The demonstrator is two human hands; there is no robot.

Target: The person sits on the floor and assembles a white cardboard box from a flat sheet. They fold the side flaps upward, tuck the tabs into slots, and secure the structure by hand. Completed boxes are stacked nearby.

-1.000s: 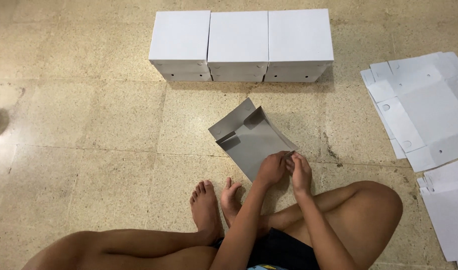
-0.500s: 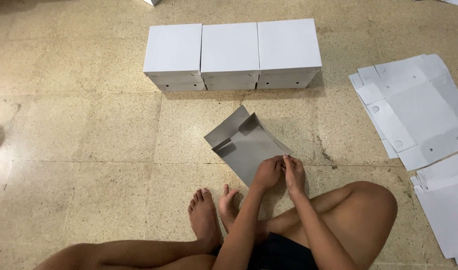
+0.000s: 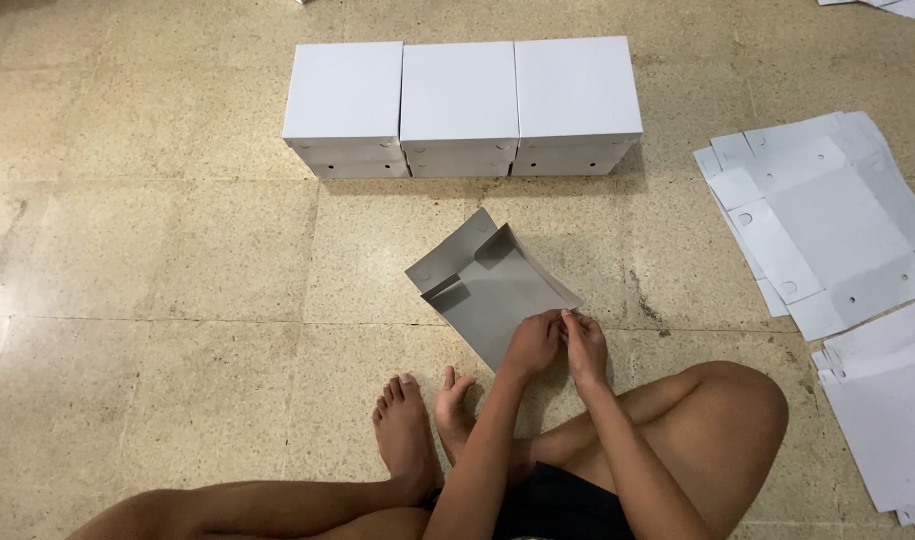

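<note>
Both hands pinch near corner of grey card (image 3: 493, 290): left hand (image 3: 533, 345), right hand (image 3: 585, 345) side by side, touching. Card slants off floor (image 3: 178, 250), away from grip toward three white boxes (image 3: 460, 100). Flat blanks (image 3: 828, 230) at right.

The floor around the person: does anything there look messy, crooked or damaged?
Nothing looks damaged. The three white boxes stand in a neat row. Both hands pinch the near edge of a half-folded grey cardboard sheet. Only the flat white sheets at the right lie loosely fanned, edges uneven.
</note>
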